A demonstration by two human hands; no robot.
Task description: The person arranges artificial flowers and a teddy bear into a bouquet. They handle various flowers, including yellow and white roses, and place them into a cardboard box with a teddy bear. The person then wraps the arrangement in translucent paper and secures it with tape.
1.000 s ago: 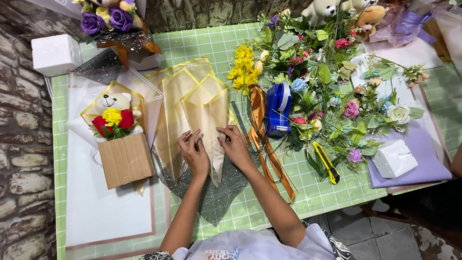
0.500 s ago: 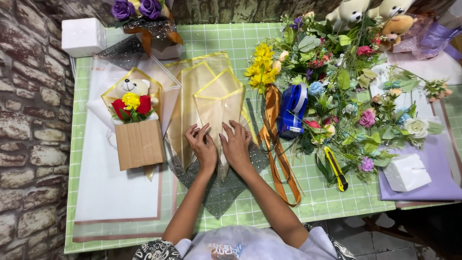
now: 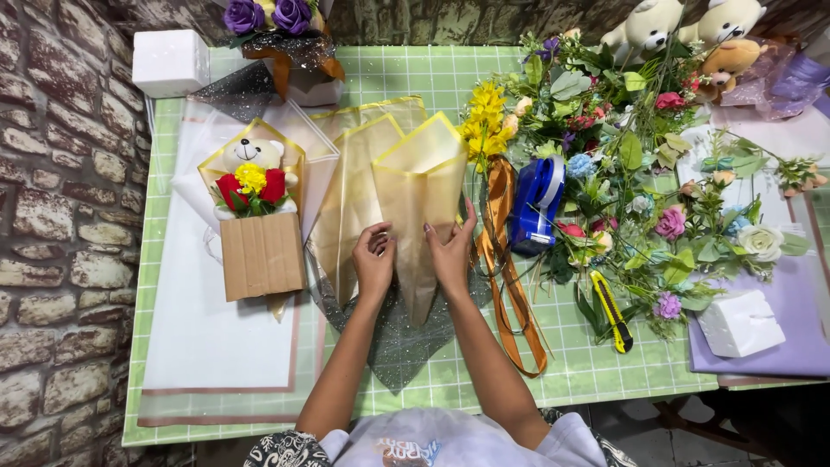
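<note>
Both my hands rest on folded sheets of sheer gold wrapping paper [image 3: 415, 186] spread fan-like on the green checked table [image 3: 596, 367]. My left hand [image 3: 373, 261] presses the paper's lower left fold, fingers curled. My right hand [image 3: 450, 255] grips the right edge of the front sheet. Under the paper lies a dark glittery mesh [image 3: 393, 342].
A small bouquet with a teddy bear, red and yellow flowers and a brown paper base [image 3: 258, 220] lies to the left on white sheets [image 3: 207, 346]. To the right are orange ribbon [image 3: 510, 285], a blue tape dispenser [image 3: 536, 203], a yellow cutter [image 3: 612, 311], loose artificial flowers [image 3: 640, 182], white foam blocks [image 3: 739, 322] and plush bears [image 3: 683, 22].
The camera view has shifted, moving the scene rightward and down in the frame. My hands stay on the gold paper, with the right hand's fingers now raised along the front sheet's edge.
</note>
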